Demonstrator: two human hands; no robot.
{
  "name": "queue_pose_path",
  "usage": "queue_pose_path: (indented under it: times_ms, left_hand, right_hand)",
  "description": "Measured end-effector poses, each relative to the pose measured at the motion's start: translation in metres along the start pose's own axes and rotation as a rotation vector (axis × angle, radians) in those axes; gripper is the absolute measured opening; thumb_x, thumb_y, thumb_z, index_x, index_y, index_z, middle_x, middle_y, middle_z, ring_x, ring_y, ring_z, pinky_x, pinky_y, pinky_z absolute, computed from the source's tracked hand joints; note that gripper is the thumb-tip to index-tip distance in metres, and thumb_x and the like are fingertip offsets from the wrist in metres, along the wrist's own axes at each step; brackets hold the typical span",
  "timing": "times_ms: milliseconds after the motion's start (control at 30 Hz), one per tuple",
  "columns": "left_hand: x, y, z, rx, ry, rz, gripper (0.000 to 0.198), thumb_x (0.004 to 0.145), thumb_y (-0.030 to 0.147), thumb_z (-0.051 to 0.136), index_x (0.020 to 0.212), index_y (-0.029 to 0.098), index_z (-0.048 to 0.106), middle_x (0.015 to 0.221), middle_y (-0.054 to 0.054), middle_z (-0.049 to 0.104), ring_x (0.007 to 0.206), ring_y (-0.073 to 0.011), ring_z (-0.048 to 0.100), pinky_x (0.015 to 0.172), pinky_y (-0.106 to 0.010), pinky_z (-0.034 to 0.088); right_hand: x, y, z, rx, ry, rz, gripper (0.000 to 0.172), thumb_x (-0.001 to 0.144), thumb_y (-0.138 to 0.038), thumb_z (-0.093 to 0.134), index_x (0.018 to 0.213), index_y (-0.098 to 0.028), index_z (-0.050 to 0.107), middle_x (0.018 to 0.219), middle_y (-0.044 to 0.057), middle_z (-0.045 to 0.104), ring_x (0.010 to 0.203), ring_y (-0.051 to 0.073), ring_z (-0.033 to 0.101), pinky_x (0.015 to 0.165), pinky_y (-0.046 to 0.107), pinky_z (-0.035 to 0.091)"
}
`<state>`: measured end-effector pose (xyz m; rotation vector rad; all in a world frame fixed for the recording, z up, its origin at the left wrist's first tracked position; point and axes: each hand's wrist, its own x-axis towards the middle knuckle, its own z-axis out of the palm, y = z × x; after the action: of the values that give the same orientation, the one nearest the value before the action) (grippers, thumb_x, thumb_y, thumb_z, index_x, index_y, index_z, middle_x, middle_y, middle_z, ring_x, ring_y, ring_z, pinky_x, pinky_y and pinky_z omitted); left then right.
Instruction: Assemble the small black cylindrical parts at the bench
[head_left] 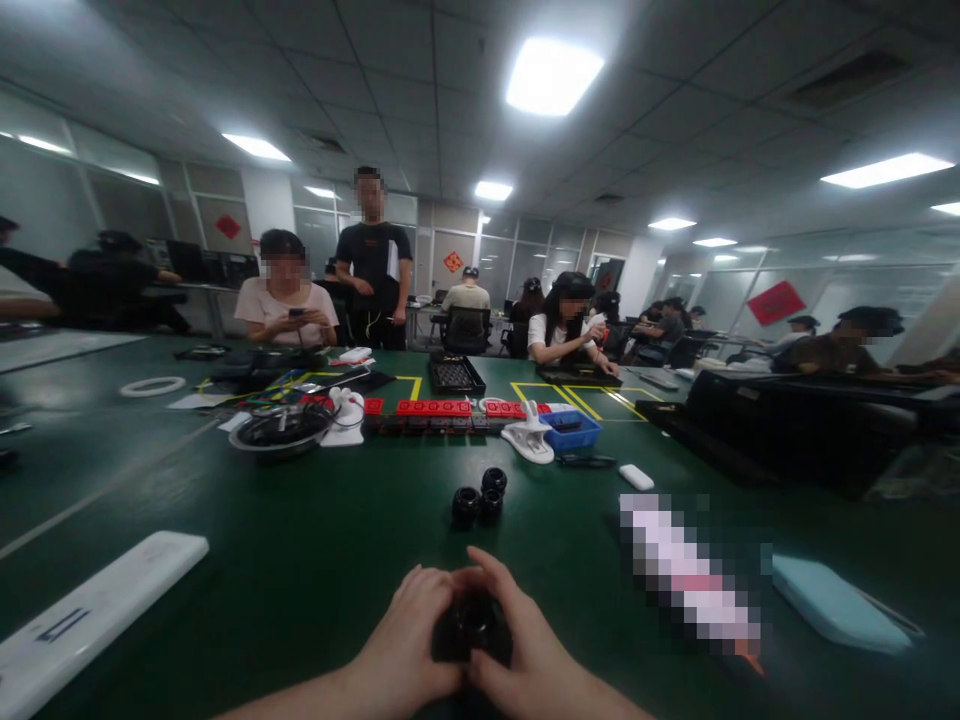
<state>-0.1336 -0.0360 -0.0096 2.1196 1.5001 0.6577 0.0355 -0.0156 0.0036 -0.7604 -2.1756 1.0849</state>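
My left hand (pixel 414 632) and my right hand (pixel 529 640) are curled around opposite sides of a glossy black rounded piece (pixel 474 622) low in the middle of the head view. Fingers and thumbs cover much of it, and its exact kind cannot be made out. Just beyond my fingertips, three small glossy black round pieces with openings on top (pixel 466 506) stand close together on the green table (pixel 300 540).
A long white case (pixel 105 610) lies at left; a pale blue pouch (pixel 840 605) and a blurred pinkish item (pixel 690 580) at right. Farther off are a white clip (pixel 530 437), a blue bin (pixel 571 432), red blocks (pixel 435 410) and a cluttered round tray (pixel 274 432). People sit beyond.
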Motion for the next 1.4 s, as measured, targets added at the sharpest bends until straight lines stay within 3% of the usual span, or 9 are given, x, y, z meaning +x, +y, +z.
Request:
queue_pose_path:
  times_ms: [133, 267, 367, 567, 700, 900, 1100, 1267, 1400]
  left_hand:
    - [-0.002, 0.001, 0.0, -0.001, 0.024, 0.036, 0.036, 0.059, 0.039, 0.066, 0.087, 0.019, 0.056, 0.097, -0.005, 0.055, 0.093, -0.0233, 0.048, 0.095, -0.042, 0.027]
    - [-0.005, 0.006, -0.001, 0.005, 0.087, 0.024, 0.033, 0.057, 0.034, 0.068, 0.085, 0.018, 0.057, 0.097, -0.005, 0.053, 0.092, -0.022, 0.047, 0.085, -0.034, 0.037]
    - [-0.007, 0.009, -0.001, 0.032, 0.112, 0.028, 0.041, 0.057, 0.034, 0.068, 0.093, 0.019, 0.057, 0.099, -0.005, 0.052, 0.094, -0.0226, 0.046, 0.086, -0.036, 0.036]
    - [-0.01, 0.011, -0.002, 0.066, 0.122, 0.037, 0.038, 0.058, 0.032, 0.068, 0.092, 0.019, 0.058, 0.099, -0.005, 0.052, 0.094, -0.0226, 0.046, 0.086, -0.035, 0.036]
    - [-0.011, 0.008, -0.001, 0.073, 0.1, 0.035, 0.043, 0.058, 0.041, 0.068, 0.094, 0.018, 0.057, 0.103, -0.005, 0.052, 0.097, -0.0236, 0.045, 0.089, -0.038, 0.033]
    - [-0.011, 0.005, 0.002, 0.073, 0.12, 0.061, 0.038, 0.06, 0.034, 0.066, 0.093, 0.017, 0.057, 0.1, -0.006, 0.053, 0.098, -0.0234, 0.046, 0.094, -0.04, 0.029]
    - [-0.011, 0.008, -0.001, 0.028, 0.096, 0.067, 0.039, 0.06, 0.032, 0.065, 0.096, 0.017, 0.056, 0.1, -0.006, 0.053, 0.095, -0.0225, 0.047, 0.086, -0.035, 0.038]
    - [-0.009, 0.006, -0.002, 0.05, 0.065, 0.068, 0.037, 0.062, 0.026, 0.062, 0.097, 0.018, 0.055, 0.102, -0.007, 0.053, 0.098, -0.0235, 0.047, 0.089, -0.038, 0.035]
    - [-0.008, 0.003, -0.001, 0.043, 0.053, 0.066, 0.034, 0.064, 0.031, 0.062, 0.095, 0.019, 0.056, 0.102, -0.007, 0.053, 0.097, -0.0251, 0.047, 0.089, -0.042, 0.035]
  right_hand:
    - [0.001, -0.001, 0.001, -0.052, 0.09, 0.109, 0.081, 0.055, -0.013, 0.065, 0.126, -0.016, 0.029, 0.12, 0.01, 0.044, 0.111, 0.022, 0.042, 0.097, 0.037, 0.031]
    - [0.004, 0.0, 0.005, -0.094, 0.162, 0.159, 0.065, 0.056, -0.015, 0.066, 0.116, -0.017, 0.041, 0.102, 0.006, 0.054, 0.096, 0.02, 0.051, 0.088, 0.035, 0.038]
    - [0.002, 0.0, 0.004, -0.093, 0.18, 0.049, 0.059, 0.06, -0.014, 0.062, 0.115, -0.019, 0.041, 0.102, 0.005, 0.055, 0.096, 0.019, 0.052, 0.088, 0.035, 0.039]
    - [-0.006, -0.003, 0.001, -0.117, 0.102, -0.051, 0.07, 0.061, -0.006, 0.052, 0.126, -0.021, 0.031, 0.117, 0.006, 0.049, 0.111, 0.019, 0.044, 0.098, 0.038, 0.03]
    - [-0.006, -0.007, 0.006, -0.14, 0.221, -0.047, 0.071, 0.062, -0.014, 0.059, 0.126, -0.019, 0.029, 0.122, 0.01, 0.042, 0.114, 0.023, 0.04, 0.098, 0.041, 0.029]
    - [-0.001, -0.004, 0.018, -0.273, 0.355, 0.061, 0.069, 0.054, -0.016, 0.068, 0.116, -0.017, 0.04, 0.102, 0.007, 0.05, 0.1, 0.023, 0.047, 0.09, 0.038, 0.036]
    - [-0.002, -0.001, 0.015, -0.171, 0.264, 0.036, 0.066, 0.061, -0.01, 0.058, 0.122, -0.02, 0.035, 0.106, 0.005, 0.051, 0.1, 0.019, 0.049, 0.093, 0.036, 0.036]
    - [-0.007, -0.007, 0.009, -0.143, 0.137, -0.023, 0.077, 0.061, -0.01, 0.058, 0.13, -0.02, 0.024, 0.12, 0.007, 0.046, 0.111, 0.019, 0.042, 0.098, 0.037, 0.03]
    - [-0.005, -0.005, 0.008, -0.203, 0.245, -0.004, 0.077, 0.059, -0.026, 0.067, 0.126, -0.017, 0.03, 0.121, 0.01, 0.042, 0.111, 0.023, 0.04, 0.095, 0.04, 0.031]
